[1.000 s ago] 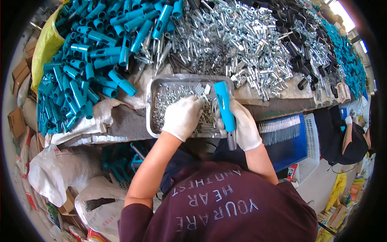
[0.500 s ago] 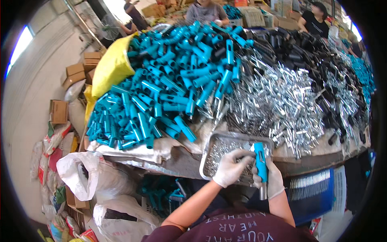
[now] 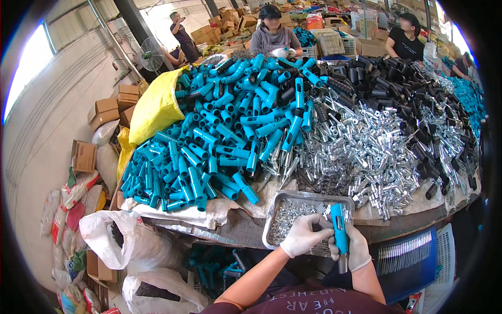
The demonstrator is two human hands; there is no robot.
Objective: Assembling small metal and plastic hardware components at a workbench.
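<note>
My right hand [image 3: 357,250], in a white glove, is wrapped round a teal slotted tube [image 3: 339,228] held almost upright. A silvery metal end [image 3: 343,264] pokes out at the tube's bottom. Close to the tube's left side is my left hand [image 3: 306,236], also gloved, its thumb and forefinger pinched together beside the slot; anything between them is too small to make out. Under both hands lies a metal tray [image 3: 270,222] with many small silvery parts [image 3: 288,214], partly covered by my left hand.
Teal tubes [image 3: 219,136] are heaped on the left of the table, beside a yellow sack [image 3: 154,112]. Silvery metal rods [image 3: 376,152] and black handles [image 3: 381,78] pile up to the right. White bags [image 3: 138,243] stand below the table edge. Several people are across the table.
The view has tilted upward, so the table and hands sit lower in the picture. My right hand keeps its hold on the tube, and my left fingers stay beside it.
</note>
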